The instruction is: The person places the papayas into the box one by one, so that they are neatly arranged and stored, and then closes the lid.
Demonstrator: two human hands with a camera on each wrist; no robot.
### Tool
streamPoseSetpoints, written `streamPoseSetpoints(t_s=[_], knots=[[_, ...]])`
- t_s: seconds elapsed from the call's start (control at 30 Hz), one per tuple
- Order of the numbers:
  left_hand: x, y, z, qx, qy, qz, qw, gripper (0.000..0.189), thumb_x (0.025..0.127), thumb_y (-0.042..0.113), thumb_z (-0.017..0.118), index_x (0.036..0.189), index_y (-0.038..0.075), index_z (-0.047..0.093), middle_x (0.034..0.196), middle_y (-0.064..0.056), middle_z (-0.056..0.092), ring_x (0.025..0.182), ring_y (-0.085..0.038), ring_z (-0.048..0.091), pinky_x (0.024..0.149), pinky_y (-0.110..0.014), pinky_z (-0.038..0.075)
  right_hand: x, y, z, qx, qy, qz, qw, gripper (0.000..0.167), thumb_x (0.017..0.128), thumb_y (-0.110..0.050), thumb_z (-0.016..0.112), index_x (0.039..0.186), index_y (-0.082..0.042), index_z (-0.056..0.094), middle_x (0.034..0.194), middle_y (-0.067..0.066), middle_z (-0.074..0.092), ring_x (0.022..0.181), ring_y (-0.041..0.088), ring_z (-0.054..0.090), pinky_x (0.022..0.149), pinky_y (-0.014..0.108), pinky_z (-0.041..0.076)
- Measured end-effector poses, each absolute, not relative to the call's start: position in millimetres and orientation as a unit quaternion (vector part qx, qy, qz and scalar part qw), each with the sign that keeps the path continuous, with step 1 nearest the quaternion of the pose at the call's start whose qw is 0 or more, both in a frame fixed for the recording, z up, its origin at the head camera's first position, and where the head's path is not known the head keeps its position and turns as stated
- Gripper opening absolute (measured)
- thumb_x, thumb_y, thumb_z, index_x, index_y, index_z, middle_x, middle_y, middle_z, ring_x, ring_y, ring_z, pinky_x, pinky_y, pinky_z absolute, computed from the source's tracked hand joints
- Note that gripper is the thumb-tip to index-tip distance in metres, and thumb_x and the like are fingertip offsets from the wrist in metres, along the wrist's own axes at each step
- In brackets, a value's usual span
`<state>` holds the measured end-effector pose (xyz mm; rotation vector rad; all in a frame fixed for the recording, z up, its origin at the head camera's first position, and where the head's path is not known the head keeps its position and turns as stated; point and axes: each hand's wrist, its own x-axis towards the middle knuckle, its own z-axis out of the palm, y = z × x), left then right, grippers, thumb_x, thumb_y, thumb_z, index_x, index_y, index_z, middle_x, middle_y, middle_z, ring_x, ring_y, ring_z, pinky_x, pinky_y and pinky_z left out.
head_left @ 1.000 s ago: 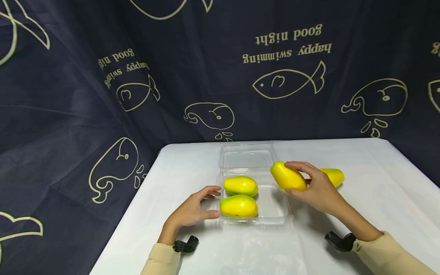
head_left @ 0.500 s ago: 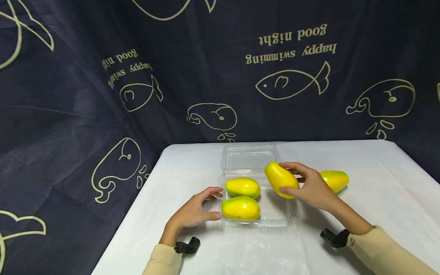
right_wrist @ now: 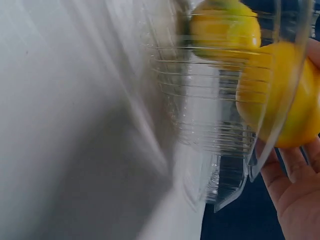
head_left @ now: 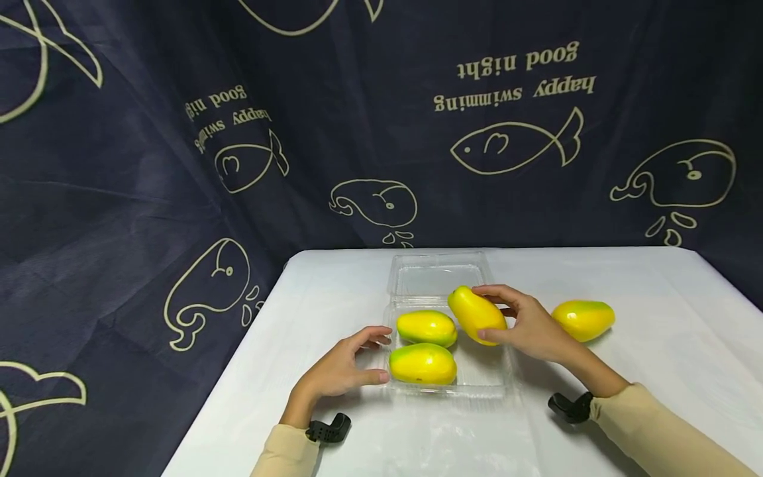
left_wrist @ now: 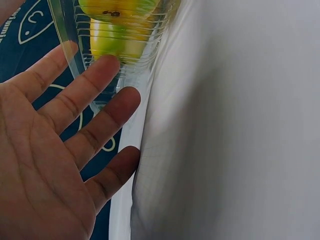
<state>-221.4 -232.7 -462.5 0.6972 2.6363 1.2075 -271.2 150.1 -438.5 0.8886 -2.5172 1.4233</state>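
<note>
My right hand (head_left: 532, 329) grips a yellow mango (head_left: 475, 315) between thumb and fingers, tilted over the right part of a clear plastic clamshell box (head_left: 483, 382). Inside the box, on the left, two yellow-green mangoes lie one behind the other: a rear mango (head_left: 426, 327) and a front mango (head_left: 423, 364). At the box's left wall is my left hand (head_left: 340, 368), its fingers spread and holding nothing. The left wrist view shows those fingertips (left_wrist: 107, 64) right by the ribbed wall. Through the clear side in the right wrist view, the held mango (right_wrist: 285, 100) appears near the rim.
Another mango (head_left: 584, 320) lies on the white-covered table (head_left: 656, 371), right of the box. The box's hinged lid (head_left: 440, 273) lies folded back behind it. A dark blue curtain (head_left: 381, 146) with fish drawings hangs behind and to the left.
My right hand has carried the mango leftward, from the box's right edge to over its inside, next to the rear mango. The left hand stays by the box. The view has shifted slightly.
</note>
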Motion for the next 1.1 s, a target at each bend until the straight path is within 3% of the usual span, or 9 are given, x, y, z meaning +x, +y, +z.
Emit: streamPoseSetpoints(t_s=[0.43, 0.63, 0.83, 1.1], knots=[[-223.2, -230.9, -462.9, 0.233, 0.879, 0.408, 0.080, 0.076, 0.081, 0.042, 0.083, 0.148, 0.031, 0.046, 0.138, 0.010, 0.060, 0.127, -0.017, 0.055, 0.109, -0.048, 0.043, -278.7, 144.3, -450.6, 0.314, -0.829, 0.460, 0.056, 0.067, 0.080, -0.028, 0.086, 0.140, -0.027, 0.057, 0.143, -0.005, 0.057, 0.121, 0.008, 0.056, 0.097, 0.025, 0.051], [-221.8, -231.8, -462.8, 0.229, 0.879, 0.409, 0.079, 0.077, 0.081, 0.042, 0.083, 0.147, 0.031, 0.046, 0.137, 0.011, 0.060, 0.126, -0.016, 0.055, 0.109, -0.048, 0.043, -282.5, 144.9, -453.2, 0.331, -0.827, 0.451, 0.048, 0.066, 0.082, -0.029, 0.084, 0.142, -0.025, 0.056, 0.145, -0.002, 0.057, 0.125, 0.003, 0.054, 0.099, 0.022, 0.050], [-221.2, -230.4, -462.0, 0.233, 0.880, 0.407, 0.077, 0.077, 0.081, 0.044, 0.083, 0.147, 0.031, 0.046, 0.137, 0.009, 0.061, 0.125, -0.017, 0.055, 0.108, -0.048, 0.043, -284.4, 149.2, -452.8, 0.338, -0.829, 0.444, 0.047, 0.071, 0.078, -0.031, 0.087, 0.142, -0.025, 0.056, 0.146, -0.003, 0.055, 0.128, -0.001, 0.050, 0.100, 0.020, 0.049], [-221.0, -231.4, -463.2, 0.234, 0.880, 0.405, 0.077, 0.077, 0.081, 0.047, 0.082, 0.148, 0.034, 0.045, 0.137, 0.010, 0.060, 0.126, -0.017, 0.055, 0.109, -0.048, 0.043, -287.7, 147.2, -451.3, 0.355, -0.831, 0.424, 0.061, 0.081, 0.071, -0.029, 0.092, 0.142, -0.027, 0.055, 0.145, -0.007, 0.053, 0.129, 0.003, 0.051, 0.100, 0.025, 0.051]])
